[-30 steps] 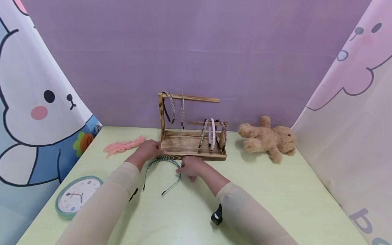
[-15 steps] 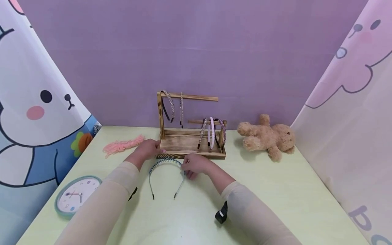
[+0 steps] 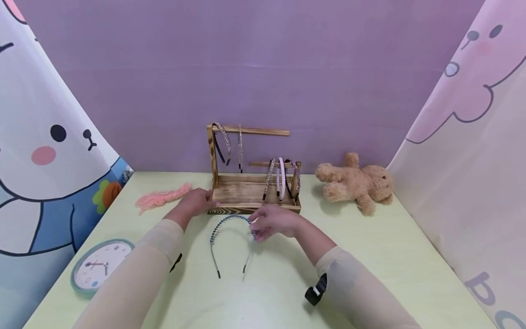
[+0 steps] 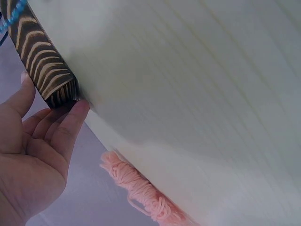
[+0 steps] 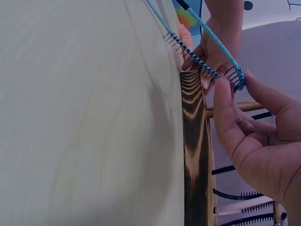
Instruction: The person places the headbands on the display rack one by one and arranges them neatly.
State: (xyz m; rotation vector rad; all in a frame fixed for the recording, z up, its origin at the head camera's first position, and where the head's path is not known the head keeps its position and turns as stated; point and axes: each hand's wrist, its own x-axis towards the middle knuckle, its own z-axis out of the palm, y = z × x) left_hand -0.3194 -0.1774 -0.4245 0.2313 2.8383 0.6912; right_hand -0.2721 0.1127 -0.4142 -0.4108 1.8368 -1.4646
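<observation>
My right hand (image 3: pixel 276 221) pinches a blue toothed headband (image 3: pixel 219 226) between thumb and fingers, on the right side of its arch. Its two dark-tipped ends point toward me above the table. In the right wrist view, small comb teeth line the inside of the blue band (image 5: pixel 188 51). My left hand (image 3: pixel 193 203) grips the front left corner of a wooden headband rack (image 3: pixel 238 192). The left wrist view shows the thumb and fingers around the striped corner of the rack (image 4: pixel 47 61). Two glittery headbands (image 3: pixel 225 139) hang on its upper bar.
On the lower bar hang several more headbands (image 3: pixel 281 179), one pale pink. A pink yarn bundle (image 3: pixel 162 198) lies left of the rack, a brown teddy bear (image 3: pixel 356 183) right of it. A round green-rimmed clock (image 3: pixel 98 265) lies at the front left, partly behind the left sleeve.
My right hand has moved right and slightly up with the blue headband, which has turned so its ends point more directly toward me. The left hand stays at the rack's corner.
</observation>
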